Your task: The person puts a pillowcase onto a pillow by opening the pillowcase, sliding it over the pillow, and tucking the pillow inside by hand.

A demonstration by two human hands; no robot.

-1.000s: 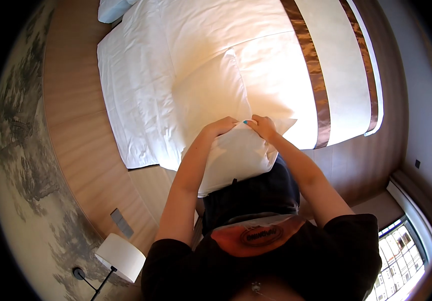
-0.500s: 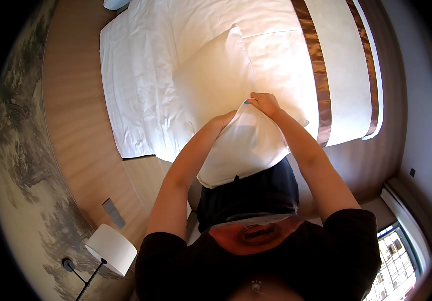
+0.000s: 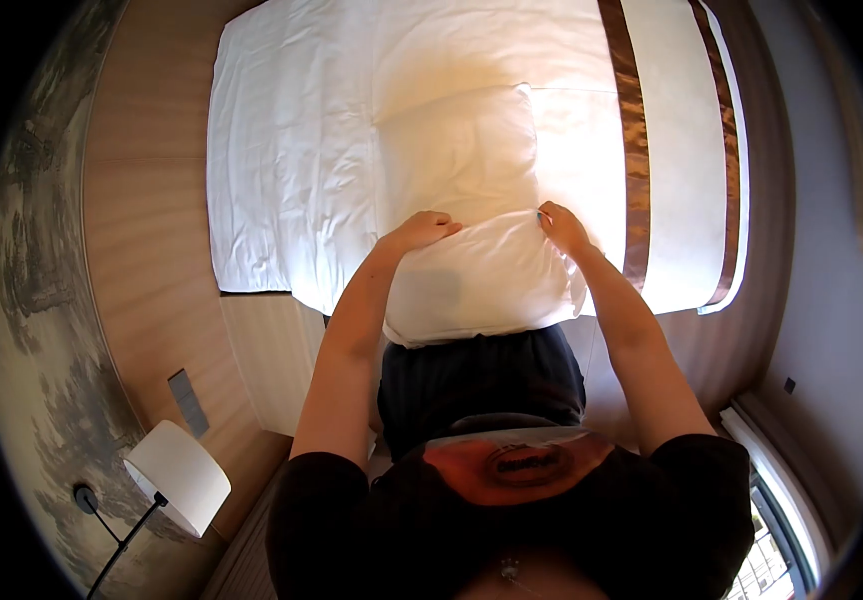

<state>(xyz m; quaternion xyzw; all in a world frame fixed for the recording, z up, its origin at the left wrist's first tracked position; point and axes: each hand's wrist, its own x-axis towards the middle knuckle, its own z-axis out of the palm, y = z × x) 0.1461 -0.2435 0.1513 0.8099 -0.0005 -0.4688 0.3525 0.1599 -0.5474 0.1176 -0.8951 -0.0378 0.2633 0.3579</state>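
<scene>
A white pillow [image 3: 461,150] lies on the bed in front of my body, its near end at my waist. Across its near part runs the free edge of a white pillowcase [image 3: 491,275]. My left hand [image 3: 423,230] is closed on the left part of that edge, its fingertips curled toward the middle. At the right end of the same edge, my right hand [image 3: 562,229] pinches the cloth between thumb and fingers. Between the two hands the edge is drawn fairly straight. Folds gather in the fabric below my right hand.
Under the pillow is a bed with a wrinkled white duvet [image 3: 291,150]. A bed runner with brown bands [image 3: 627,150] crosses it on the right. A wall lamp [image 3: 179,478] stands out at lower left, near a wood panel [image 3: 151,210]. A window [image 3: 776,550] is at lower right.
My hands have moved apart, the left one leftward, the right one rightward, stretching the pillowcase edge between them. The pillow now lies straighter in front of me; the view has shifted a little.
</scene>
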